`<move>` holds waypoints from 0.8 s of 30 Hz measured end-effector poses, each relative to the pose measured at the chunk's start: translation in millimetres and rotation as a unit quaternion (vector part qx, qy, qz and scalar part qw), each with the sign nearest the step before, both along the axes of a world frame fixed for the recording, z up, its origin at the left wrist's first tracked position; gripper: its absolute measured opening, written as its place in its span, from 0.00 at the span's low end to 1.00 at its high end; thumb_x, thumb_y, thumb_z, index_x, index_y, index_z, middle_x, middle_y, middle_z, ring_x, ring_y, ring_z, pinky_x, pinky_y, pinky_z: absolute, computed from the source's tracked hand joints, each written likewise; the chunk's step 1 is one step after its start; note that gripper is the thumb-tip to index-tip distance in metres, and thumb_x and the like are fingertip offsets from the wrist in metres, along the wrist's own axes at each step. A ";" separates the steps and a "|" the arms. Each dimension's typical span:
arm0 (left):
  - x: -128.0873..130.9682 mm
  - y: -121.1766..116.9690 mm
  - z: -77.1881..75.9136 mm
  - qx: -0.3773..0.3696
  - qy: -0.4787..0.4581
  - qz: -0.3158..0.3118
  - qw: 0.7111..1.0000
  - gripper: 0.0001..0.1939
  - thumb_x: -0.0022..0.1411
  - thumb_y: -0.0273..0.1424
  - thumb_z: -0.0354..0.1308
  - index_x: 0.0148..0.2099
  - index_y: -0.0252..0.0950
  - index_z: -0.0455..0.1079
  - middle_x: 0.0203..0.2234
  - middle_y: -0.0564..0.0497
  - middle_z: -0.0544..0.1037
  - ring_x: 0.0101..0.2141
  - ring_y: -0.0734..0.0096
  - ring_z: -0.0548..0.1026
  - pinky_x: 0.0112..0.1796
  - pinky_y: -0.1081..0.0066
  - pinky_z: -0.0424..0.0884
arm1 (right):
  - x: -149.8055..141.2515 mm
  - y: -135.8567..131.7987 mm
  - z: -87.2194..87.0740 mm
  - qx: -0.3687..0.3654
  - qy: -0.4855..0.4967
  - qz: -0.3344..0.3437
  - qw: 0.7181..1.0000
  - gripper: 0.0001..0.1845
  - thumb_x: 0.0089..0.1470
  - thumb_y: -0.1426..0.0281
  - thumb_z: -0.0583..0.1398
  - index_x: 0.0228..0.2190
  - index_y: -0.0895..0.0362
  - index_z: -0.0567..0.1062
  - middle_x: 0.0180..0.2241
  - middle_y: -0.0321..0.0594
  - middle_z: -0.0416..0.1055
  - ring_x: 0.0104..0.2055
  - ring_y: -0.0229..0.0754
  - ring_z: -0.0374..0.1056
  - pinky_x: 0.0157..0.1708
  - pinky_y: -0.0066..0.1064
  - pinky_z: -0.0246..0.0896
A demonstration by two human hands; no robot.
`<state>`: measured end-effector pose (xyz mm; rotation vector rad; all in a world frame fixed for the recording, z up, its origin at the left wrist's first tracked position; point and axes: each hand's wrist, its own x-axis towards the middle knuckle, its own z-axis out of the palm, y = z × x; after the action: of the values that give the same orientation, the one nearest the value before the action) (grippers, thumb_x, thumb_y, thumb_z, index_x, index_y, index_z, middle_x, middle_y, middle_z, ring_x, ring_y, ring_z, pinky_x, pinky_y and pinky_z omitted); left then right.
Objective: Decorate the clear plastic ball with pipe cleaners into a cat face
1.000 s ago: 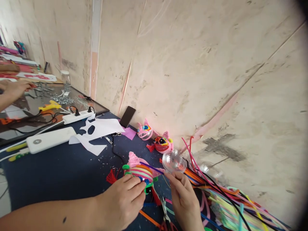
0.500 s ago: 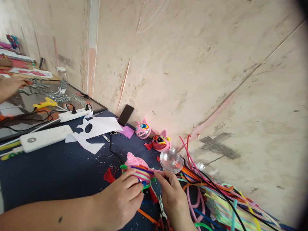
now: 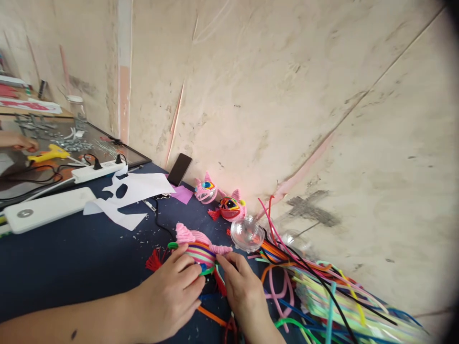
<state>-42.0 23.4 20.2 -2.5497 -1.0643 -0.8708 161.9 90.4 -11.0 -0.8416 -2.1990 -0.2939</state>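
Observation:
A round pink pipe-cleaner ornament (image 3: 201,241) with pointed ears, coloured stripes and red tassels sits low in the middle of the view. My left hand (image 3: 179,286) grips its near left side, fingers curled over the front. My right hand (image 3: 242,282) is closed at its right side, thumb and forefinger pinching the end of a purple pipe cleaner (image 3: 207,251) against the stripes. Part of the ornament's front is hidden behind my fingers. Under my right hand show the red handles of scissors (image 3: 230,330), mostly covered. An orange pipe cleaner (image 3: 212,319) lies between my hands.
Two similar ornaments (image 3: 232,206) (image 3: 205,190) and a clear plastic half-sphere (image 3: 247,234) stand by the wall. Many pipe cleaners (image 3: 330,296) are heaped at right. Left are cut white paper (image 3: 143,191), a phone (image 3: 180,169), a power strip (image 3: 98,171), a yellow glue gun (image 3: 50,153) and another person's hand (image 3: 21,142).
My right hand has brought the loose purple pipe cleaner end in against the ornament's side. The view has shifted slightly right. The other person's hand has moved nearer the glue gun.

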 end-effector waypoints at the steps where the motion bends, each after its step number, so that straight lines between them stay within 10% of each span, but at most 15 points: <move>1: 0.1 0.0 -0.4 -0.002 -0.003 0.003 1.000 0.08 0.61 0.30 0.54 0.42 0.33 0.69 0.32 0.48 0.74 0.38 0.63 0.69 0.54 0.53 0.61 | -0.6 -0.4 -1.1 0.001 -0.006 -0.001 1.000 0.19 0.60 0.77 0.46 0.43 0.56 0.74 0.34 0.44 0.71 0.33 0.38 0.72 0.29 0.23 0.69; 18: 0.8 1.1 -4.9 -0.006 0.002 0.019 1.000 0.10 0.61 0.29 0.53 0.44 0.33 0.69 0.32 0.47 0.72 0.37 0.63 0.69 0.54 0.51 0.61 | -8.4 -5.1 -5.3 0.012 -0.059 -0.002 0.998 0.18 0.62 0.76 0.45 0.43 0.61 0.73 0.32 0.46 0.71 0.32 0.41 0.67 0.27 0.28 0.67; 24: 0.3 3.5 -6.4 -0.007 0.002 0.031 0.999 0.17 0.61 0.31 0.53 0.52 0.34 0.66 0.49 0.41 0.71 0.47 0.56 0.67 0.53 0.51 0.61 | -10.9 -4.0 -1.3 -0.006 -0.044 0.023 0.999 0.16 0.59 0.78 0.48 0.42 0.62 0.73 0.30 0.45 0.70 0.30 0.43 0.64 0.28 0.33 0.67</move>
<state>-41.8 26.9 13.8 -2.5153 -1.1452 -0.8436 151.0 86.4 -12.3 -0.7972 -2.3005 -0.3006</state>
